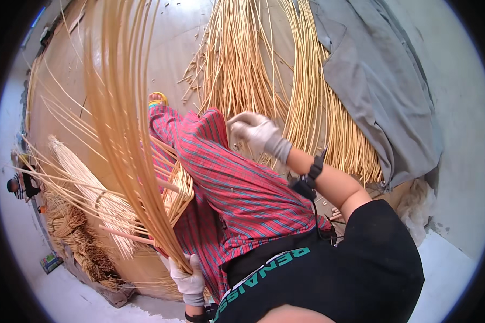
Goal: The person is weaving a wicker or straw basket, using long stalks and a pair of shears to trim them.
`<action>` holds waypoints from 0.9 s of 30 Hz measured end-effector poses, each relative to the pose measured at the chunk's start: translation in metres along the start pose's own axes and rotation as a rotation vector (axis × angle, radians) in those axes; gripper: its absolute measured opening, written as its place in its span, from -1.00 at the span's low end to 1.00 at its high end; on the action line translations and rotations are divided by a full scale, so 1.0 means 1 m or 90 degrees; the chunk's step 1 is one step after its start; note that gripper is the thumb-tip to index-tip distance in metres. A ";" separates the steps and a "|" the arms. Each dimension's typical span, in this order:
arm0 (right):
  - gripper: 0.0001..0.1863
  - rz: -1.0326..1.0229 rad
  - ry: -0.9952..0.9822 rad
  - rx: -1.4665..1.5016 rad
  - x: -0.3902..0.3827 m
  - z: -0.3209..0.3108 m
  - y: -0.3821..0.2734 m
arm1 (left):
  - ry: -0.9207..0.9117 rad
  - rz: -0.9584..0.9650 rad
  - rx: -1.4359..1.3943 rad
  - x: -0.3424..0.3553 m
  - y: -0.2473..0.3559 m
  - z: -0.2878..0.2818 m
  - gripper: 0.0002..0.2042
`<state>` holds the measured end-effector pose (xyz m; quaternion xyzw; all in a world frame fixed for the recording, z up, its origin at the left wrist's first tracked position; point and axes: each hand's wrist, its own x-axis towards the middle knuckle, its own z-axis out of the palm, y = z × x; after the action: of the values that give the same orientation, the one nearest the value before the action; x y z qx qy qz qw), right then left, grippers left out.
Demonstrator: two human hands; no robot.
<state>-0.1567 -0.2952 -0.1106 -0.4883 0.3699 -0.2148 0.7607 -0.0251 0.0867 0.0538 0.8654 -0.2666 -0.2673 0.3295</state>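
My gloved left hand (189, 272), at bottom centre, is closed round the base of a tall bundle of pale canes (156, 215) that rises and fans upward, blurred toward the top. Beside it, a partly woven cane piece (178, 199) with pinkish rods lies against my legs in red checked cloth (231, 194). My gloved right hand (250, 126) is raised over my right leg, near the loose canes; its fingers are bent and smeared by motion, so whether they hold anything is unclear.
Two long spreads of canes (237, 59) lie ahead, with grey cloth (377, 97) over the right one. A whiter bundle (91, 188) and darker coiled material (81, 242) lie left on the board (167, 48). Another person (21, 183) is at the far left. Crumpled plastic (415, 210) lies right.
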 end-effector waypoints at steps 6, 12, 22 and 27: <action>-0.40 0.047 0.230 -0.556 0.091 -0.091 0.122 | 0.003 -0.037 0.018 0.012 0.001 0.021 -0.79; -0.20 0.273 0.370 -0.575 0.166 -0.075 0.103 | -0.001 -0.090 0.026 0.010 0.003 0.029 -0.78; -0.64 0.173 0.391 -0.633 0.161 -0.174 0.121 | -0.012 -0.139 0.040 0.024 0.006 0.027 -0.77; -0.61 0.188 0.274 -0.031 0.185 -0.127 0.115 | 0.013 -0.168 0.022 0.026 0.005 0.030 -0.76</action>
<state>-0.1415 -0.4468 -0.3108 -0.3905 0.5955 -0.1915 0.6754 -0.0266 0.0540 0.0303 0.9012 -0.1515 -0.2950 0.2790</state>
